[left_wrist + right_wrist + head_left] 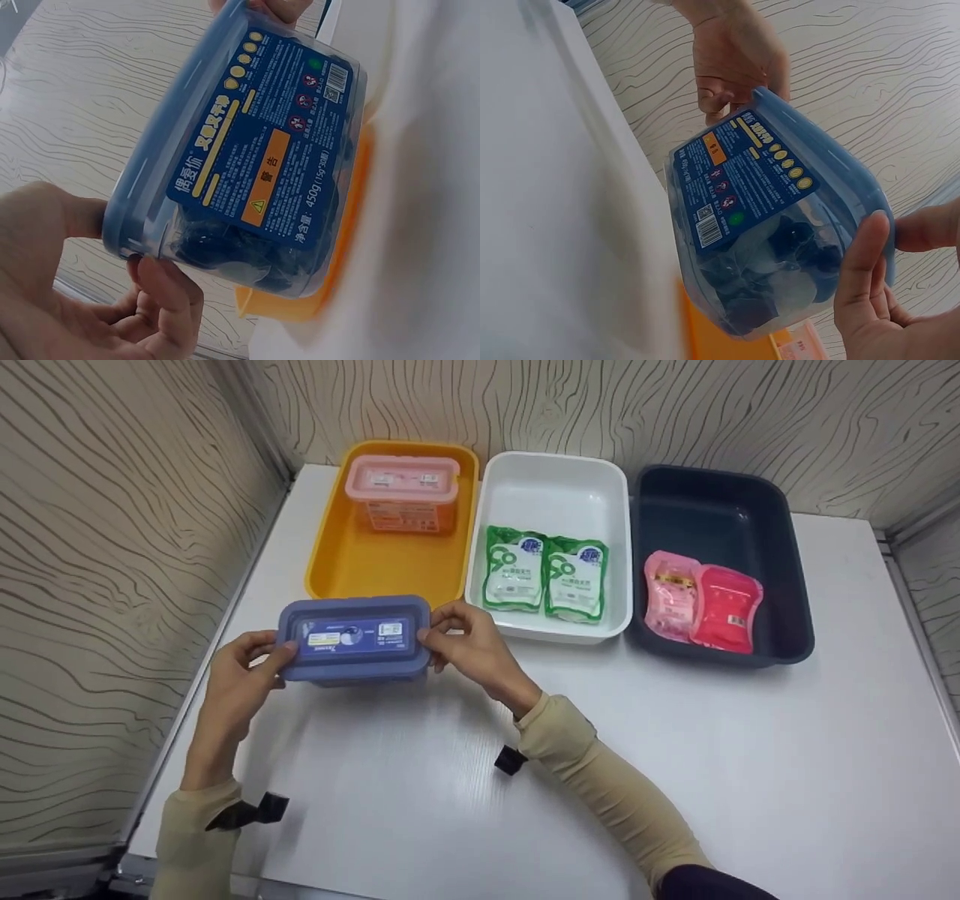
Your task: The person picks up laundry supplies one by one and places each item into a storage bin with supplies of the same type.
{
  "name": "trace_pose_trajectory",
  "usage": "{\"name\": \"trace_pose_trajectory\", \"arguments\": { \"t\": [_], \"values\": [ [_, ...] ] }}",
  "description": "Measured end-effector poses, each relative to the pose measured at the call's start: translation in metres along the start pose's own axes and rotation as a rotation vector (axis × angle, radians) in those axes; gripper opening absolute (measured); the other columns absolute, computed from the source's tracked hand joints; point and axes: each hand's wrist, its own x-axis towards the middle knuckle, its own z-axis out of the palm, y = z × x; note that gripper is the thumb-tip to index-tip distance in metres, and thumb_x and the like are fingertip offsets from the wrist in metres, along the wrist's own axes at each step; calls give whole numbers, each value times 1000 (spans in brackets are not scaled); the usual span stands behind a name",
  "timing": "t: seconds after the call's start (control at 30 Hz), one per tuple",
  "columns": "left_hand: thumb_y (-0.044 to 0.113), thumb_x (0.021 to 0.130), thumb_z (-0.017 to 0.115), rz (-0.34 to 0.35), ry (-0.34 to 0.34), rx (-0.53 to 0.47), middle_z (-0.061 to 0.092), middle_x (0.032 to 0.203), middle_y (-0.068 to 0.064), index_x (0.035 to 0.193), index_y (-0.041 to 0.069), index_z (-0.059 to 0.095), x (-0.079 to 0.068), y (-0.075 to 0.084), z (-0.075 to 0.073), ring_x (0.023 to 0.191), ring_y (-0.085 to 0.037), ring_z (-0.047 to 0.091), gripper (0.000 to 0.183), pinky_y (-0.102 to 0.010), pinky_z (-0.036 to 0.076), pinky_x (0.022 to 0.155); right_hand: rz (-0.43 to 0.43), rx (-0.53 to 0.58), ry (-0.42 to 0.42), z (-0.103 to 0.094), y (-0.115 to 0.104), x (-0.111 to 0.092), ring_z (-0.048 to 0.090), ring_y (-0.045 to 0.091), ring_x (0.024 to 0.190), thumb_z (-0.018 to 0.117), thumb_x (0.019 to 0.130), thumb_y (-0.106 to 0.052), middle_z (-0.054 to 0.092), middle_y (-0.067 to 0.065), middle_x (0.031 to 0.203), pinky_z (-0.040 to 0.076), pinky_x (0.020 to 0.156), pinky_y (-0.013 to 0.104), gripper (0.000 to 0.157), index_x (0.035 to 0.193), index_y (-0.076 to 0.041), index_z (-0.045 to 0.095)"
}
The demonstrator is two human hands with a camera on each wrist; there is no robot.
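A clear plastic tub of laundry pods with a blue lid (356, 639) is held level between both hands, near the front edge of the yellow tray (390, 566). My left hand (244, 675) pinches the lid's left rim, thumb on top and fingers below. At the opposite end, my right hand (476, 649) pinches the right rim the same way. The left wrist view shows the tub's dark blue label (262, 142) with an orange warning panel. Blue and white pods (772, 262) show through the clear wall in the right wrist view.
A pink-lidded tub (403, 484) stands at the back of the yellow tray. Two green-and-white pouches (544, 577) lie in the white tray (555, 472). Pink and red packs (701, 600) sit in the dark blue tray (705, 510). Wood-grain panels (90, 547) border the white table.
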Motion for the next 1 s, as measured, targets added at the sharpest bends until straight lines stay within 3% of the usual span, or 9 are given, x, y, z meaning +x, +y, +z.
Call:
{"name": "trace_pose_trajectory", "arguments": {
  "t": [0.3, 0.53, 0.8, 1.0],
  "values": [
    [18, 108, 61, 46, 10, -58, 62, 131, -25, 139, -13, 55, 4, 20, 2, 82, 0, 70, 44, -18, 62, 76, -91, 27, 8, -7, -17, 4, 62, 17, 75, 67, 85, 2, 63, 4, 90, 52, 64, 26, 28, 113, 1, 62],
    [19, 107, 62, 81, 24, -67, 61, 128, -23, 137, -14, 57, 13, 37, 4, 83, -1, 70, 45, -18, 62, 80, -136, 68, 43, -11, -28, 9, 61, 21, 95, 67, 80, 3, 64, 7, 103, 55, 81, 29, 40, 119, 1, 62],
    [16, 106, 62, 132, 18, -95, 61, 118, -16, 134, -17, 58, 26, 55, 4, 81, -3, 71, 44, -19, 63, 79, -179, 49, 78, -13, -36, 16, 61, 30, 122, 71, 83, 0, 62, 15, 133, 49, 111, 43, 54, 136, 1, 60],
    [18, 106, 64, 138, 17, -105, 63, 111, -11, 134, -16, 60, 42, 67, 4, 79, -3, 72, 44, -19, 63, 77, -186, 66, 81, -17, -40, 20, 58, 30, 135, 74, 90, -4, 60, 14, 146, 46, 119, 42, 59, 146, -1, 56]
  ]
}}
